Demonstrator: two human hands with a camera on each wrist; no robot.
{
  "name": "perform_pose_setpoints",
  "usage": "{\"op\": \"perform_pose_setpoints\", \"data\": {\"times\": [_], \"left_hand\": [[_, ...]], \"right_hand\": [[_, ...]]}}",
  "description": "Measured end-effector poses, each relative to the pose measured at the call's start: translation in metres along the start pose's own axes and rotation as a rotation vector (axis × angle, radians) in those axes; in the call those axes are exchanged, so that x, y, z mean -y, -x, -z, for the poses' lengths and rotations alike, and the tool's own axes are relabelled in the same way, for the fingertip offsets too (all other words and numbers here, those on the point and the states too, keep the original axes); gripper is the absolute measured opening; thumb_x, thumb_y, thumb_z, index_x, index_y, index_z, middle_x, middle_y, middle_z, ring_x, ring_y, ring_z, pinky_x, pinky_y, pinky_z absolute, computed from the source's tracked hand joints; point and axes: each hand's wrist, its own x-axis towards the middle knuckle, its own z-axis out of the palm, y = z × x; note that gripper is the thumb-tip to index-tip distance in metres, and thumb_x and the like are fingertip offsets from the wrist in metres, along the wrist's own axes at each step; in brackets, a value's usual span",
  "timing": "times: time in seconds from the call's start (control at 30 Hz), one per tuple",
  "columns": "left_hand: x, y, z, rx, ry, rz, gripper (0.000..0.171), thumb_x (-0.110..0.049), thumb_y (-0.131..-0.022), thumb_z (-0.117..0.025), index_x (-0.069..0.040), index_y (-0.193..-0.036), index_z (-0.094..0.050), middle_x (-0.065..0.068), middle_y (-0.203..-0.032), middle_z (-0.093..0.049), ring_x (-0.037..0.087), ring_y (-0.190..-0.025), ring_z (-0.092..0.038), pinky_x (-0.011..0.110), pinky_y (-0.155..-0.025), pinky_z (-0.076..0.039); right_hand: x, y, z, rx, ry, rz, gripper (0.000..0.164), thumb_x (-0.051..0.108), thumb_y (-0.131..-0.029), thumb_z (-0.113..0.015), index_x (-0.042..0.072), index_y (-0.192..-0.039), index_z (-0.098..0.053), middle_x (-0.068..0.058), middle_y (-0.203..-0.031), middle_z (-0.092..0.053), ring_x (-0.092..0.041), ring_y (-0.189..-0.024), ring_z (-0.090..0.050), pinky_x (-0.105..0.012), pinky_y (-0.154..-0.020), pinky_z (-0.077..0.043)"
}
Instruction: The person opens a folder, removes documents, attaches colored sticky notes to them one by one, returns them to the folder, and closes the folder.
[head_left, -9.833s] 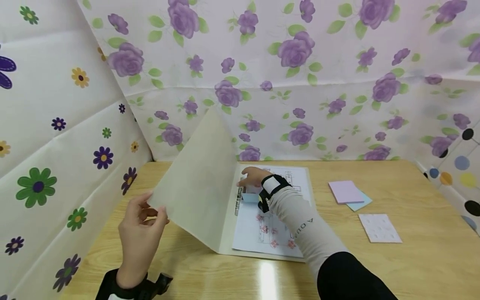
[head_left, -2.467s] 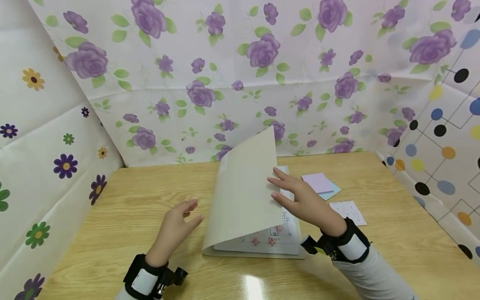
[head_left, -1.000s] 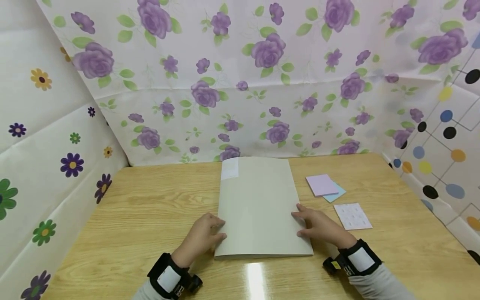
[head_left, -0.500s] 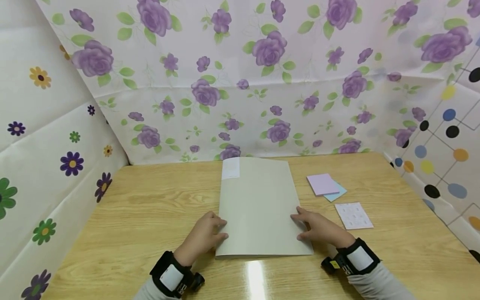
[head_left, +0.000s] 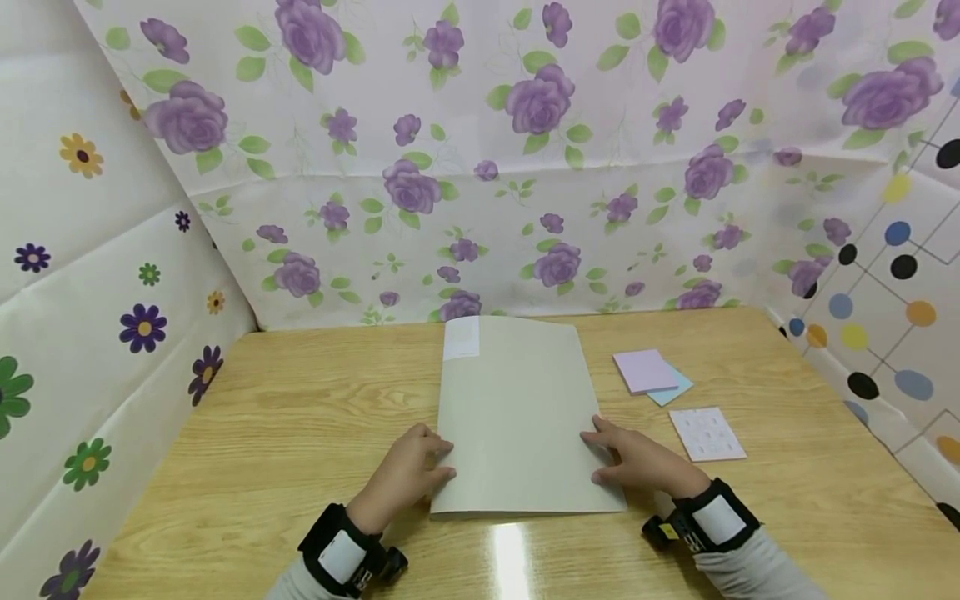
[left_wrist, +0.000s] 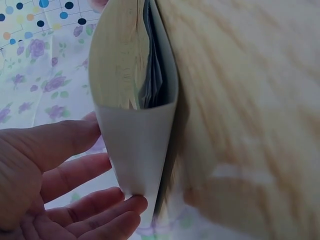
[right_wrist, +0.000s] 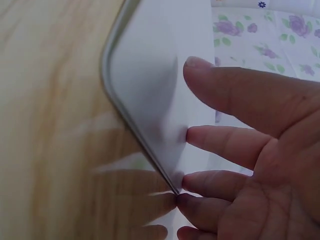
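A cream file folder (head_left: pixel 517 417) lies closed on the table, with a white label at its upper left corner. At its left, spine side is my left hand (head_left: pixel 405 471), thumb and fingertips touching the edge. The left wrist view shows the thumb at the top of the spine (left_wrist: pixel 135 145) and the fingers lower along it; sheets of paper (left_wrist: pixel 152 80) show inside. My right hand (head_left: pixel 645 458) touches the folder's right edge with spread fingers. In the right wrist view its fingertips meet the cover's edge while the thumb (right_wrist: pixel 210 80) sits over the cover.
To the right on the wooden table (head_left: pixel 315 392) lie a lilac pad of notes (head_left: pixel 643 371), a light blue pad (head_left: pixel 675 387) partly under it, and a white patterned square (head_left: pixel 707 433). A flowered cloth (head_left: pixel 480 167) hangs behind the table.
Earlier my left hand held the cover up and my right hand was at the clip inside. The cover came down and the folder closed; both hands moved to its sides, almost still this last second.
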Motion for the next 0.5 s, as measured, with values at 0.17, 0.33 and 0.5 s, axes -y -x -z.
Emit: {"op": "perform_pose_setpoints", "data": {"times": [0.17, 0.33, 0.5], "left_hand": [[0.001, 0.000, 0.003, -0.002, -0.006, -0.006, 0.030, -0.004, -0.082, -0.082, 0.005, -0.109, -0.075, 0.009, -0.099, -0.063, 0.019, -0.091, -0.060, 0.031, -0.077, -0.054], [0.004, 0.001, 0.009, 0.023, -0.021, -0.057, 0.028, -0.004, -0.084, -0.080, 0.005, -0.109, -0.074, 0.013, -0.106, -0.068, 0.030, -0.102, -0.067, 0.047, -0.089, -0.057], [0.008, -0.002, 0.022, 0.046, -0.026, -0.134, 0.027, -0.007, -0.091, -0.074, 0.005, -0.115, -0.072, 0.020, -0.117, -0.072, 0.039, -0.113, -0.067, 0.054, -0.100, -0.054]], "right_hand": [[0.001, 0.000, 0.001, -0.009, 0.024, 0.005, 0.060, 0.016, -0.091, -0.076, -0.011, -0.140, -0.054, -0.045, -0.152, -0.032, -0.058, -0.141, -0.038, -0.060, -0.110, -0.043], [0.008, 0.003, 0.007, 0.001, 0.080, -0.006, 0.058, 0.019, -0.093, -0.074, -0.009, -0.141, -0.055, -0.043, -0.150, -0.039, -0.056, -0.138, -0.043, -0.061, -0.109, -0.043], [0.020, 0.005, 0.022, -0.028, 0.145, 0.026, 0.056, 0.021, -0.096, -0.070, -0.008, -0.141, -0.054, -0.041, -0.147, -0.044, -0.055, -0.136, -0.047, -0.063, -0.109, -0.043]]}}
